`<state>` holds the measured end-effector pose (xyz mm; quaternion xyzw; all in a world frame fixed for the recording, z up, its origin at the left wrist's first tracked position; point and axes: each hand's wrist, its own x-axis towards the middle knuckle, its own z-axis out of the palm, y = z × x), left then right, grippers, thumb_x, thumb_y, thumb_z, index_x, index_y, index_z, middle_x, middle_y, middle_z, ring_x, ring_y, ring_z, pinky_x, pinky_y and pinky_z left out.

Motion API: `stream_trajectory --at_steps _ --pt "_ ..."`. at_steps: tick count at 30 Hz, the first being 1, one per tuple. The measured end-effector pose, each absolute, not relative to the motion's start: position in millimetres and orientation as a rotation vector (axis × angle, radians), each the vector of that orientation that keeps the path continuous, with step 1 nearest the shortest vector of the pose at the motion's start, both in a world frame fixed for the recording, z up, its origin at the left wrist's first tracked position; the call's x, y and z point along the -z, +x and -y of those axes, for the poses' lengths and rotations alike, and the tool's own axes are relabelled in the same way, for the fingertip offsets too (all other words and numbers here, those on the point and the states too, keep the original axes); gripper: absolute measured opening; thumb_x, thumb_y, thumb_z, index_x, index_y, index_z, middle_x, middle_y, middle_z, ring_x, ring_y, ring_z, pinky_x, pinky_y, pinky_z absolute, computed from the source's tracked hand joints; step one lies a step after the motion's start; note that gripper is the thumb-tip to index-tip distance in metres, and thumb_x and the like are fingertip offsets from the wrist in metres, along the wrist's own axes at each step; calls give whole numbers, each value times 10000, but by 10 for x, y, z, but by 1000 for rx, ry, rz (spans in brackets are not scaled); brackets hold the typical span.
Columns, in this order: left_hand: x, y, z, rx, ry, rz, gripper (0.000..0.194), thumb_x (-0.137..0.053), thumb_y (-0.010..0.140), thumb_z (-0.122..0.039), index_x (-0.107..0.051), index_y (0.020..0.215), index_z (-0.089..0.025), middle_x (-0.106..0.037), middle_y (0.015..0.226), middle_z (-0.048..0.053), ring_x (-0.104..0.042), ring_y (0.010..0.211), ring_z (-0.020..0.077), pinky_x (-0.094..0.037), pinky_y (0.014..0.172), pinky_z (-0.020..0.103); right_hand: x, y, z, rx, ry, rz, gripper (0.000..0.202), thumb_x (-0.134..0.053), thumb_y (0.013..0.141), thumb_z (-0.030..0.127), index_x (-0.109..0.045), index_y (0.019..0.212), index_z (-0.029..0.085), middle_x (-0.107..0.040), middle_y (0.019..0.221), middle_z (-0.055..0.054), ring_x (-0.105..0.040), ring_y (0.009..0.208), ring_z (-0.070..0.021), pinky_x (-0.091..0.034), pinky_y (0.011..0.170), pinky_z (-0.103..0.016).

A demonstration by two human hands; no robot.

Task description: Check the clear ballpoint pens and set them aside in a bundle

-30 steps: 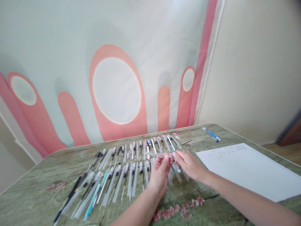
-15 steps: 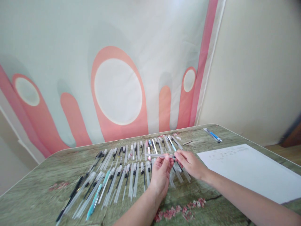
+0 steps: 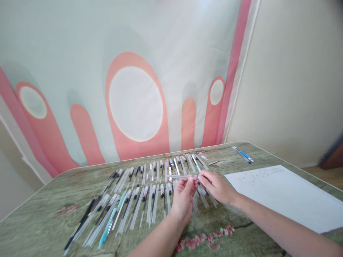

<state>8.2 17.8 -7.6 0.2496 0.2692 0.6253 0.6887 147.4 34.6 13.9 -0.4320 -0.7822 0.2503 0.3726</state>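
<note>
My left hand pinches a clear pen barrel that points left, above the rows of pen parts. At the barrel's right end, my right hand closes its thumb and fingers on a small dark end piece, mostly hidden by the fingertips. The two hands nearly touch. Under and around them lie clear barrels, dark refills and clear caps with black grips, set out in two rows. A turquoise pen lies among the parts of the near row, left of my hands.
A white paper sheet with faint writing lies on the right of the wood-patterned table. Behind it is a blue pen beside a clear one. A wall hanging rises past the table's far edge.
Both hands keep nearly the same place and grip; the right fingers have shifted very slightly at the barrel's end. The camera view has moved a little.
</note>
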Motion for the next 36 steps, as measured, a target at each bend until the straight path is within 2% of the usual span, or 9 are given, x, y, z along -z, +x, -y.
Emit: stream_trajectory --at_steps 4,9,14,19,25,29,31,36 --pt "70 88 -179 -1380 551 -601 199 -690 674 -195 -582 828 -130 -601 768 20 -570 693 71 -452 723 187 -126 1480 -352 -674 -1144 2018 392 -288 896 422 -456 633 185 -491 563 26 -461 542 -113 -342 550 -233" --pt "61 94 -189 -1389 531 -606 202 -699 661 -188 -587 818 -130 -607 772 22 -574 685 74 -452 723 190 -124 1486 -345 -562 -1119 2041 274 -381 869 398 -502 733 193 -520 635 21 -470 592 -123 -340 566 -233" --pt "91 93 -195 -1377 543 -601 202 -698 663 -189 -589 824 -131 -610 763 19 -575 691 72 -449 733 191 -105 1481 -355 -629 -1136 2054 370 -303 899 386 -451 623 188 -479 550 29 -445 529 -112 -329 543 -231" --pt "111 83 -210 -1387 541 -592 190 -685 680 -189 -586 834 -137 -612 776 16 -577 702 72 -446 749 196 -108 1486 -354 -593 -1128 2020 281 -379 865 416 -503 748 193 -494 590 33 -439 540 -114 -326 533 -227" --pt "81 84 -197 -1383 542 -608 228 -709 649 -193 -591 834 -131 -610 768 19 -575 688 76 -455 722 196 -114 1475 -345 -662 -1134 2024 383 -314 887 426 -477 637 186 -503 563 24 -450 531 -112 -337 542 -229" --pt "68 85 -190 -1389 543 -598 215 -705 655 -191 -588 827 -135 -607 768 16 -572 694 75 -452 731 196 -127 1483 -334 -598 -1122 2024 296 -366 869 412 -513 733 194 -510 595 24 -452 563 -122 -344 553 -231" --pt "71 84 -190 -1392 552 -593 200 -699 662 -192 -587 818 -136 -604 769 14 -568 694 72 -448 731 192 -139 1484 -327 -585 -1112 2033 289 -370 870 393 -502 706 195 -509 595 22 -452 567 -121 -347 560 -232" --pt "87 80 -195 -1388 573 -595 195 -692 672 -200 -583 821 -138 -593 779 7 -558 692 65 -438 739 191 -120 1473 -341 -792 -1100 1974 339 -379 864 415 -458 627 187 -490 553 33 -462 529 -109 -363 546 -228"
